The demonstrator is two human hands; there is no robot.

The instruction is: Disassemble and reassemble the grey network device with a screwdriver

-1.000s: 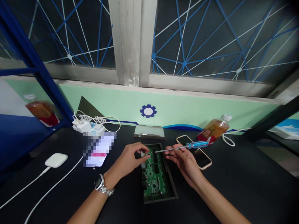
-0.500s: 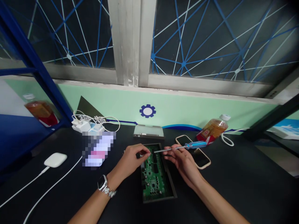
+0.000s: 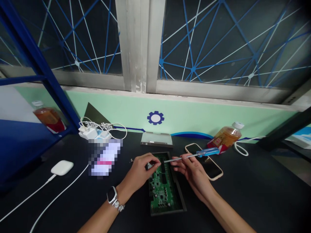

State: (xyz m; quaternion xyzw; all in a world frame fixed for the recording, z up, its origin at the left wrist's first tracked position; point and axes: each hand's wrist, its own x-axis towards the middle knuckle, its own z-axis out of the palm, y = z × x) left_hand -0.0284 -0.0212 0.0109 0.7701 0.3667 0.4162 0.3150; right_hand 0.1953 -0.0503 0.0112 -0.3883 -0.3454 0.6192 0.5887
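A green circuit board (image 3: 159,191) lies inside a shallow dark metal case (image 3: 179,194) in front of me. Over the case's far left side, my left hand (image 3: 143,168) is closed in a pinch, thumb against forefinger, close to the screwdriver's tip; whatever it may hold is too small to make out. Between the fingers and thumb of my right hand (image 3: 194,171) rests a screwdriver (image 3: 209,152) with a clear blue handle. Its metal shaft slants left and its tip is above the board's far end.
Behind the case stands a grey metal cover (image 3: 156,139). A phone in a pale case (image 3: 213,168) and a drink bottle (image 3: 225,137) are at the right. To the left are a blurred-out phone (image 3: 107,158), a power strip (image 3: 93,132) and a white charging case (image 3: 62,167) with cables.
The whole view has shifted slightly, so everything appears a little lower and to the right. Both hands keep nearly the same pose, with the screwdriver still in my right hand.
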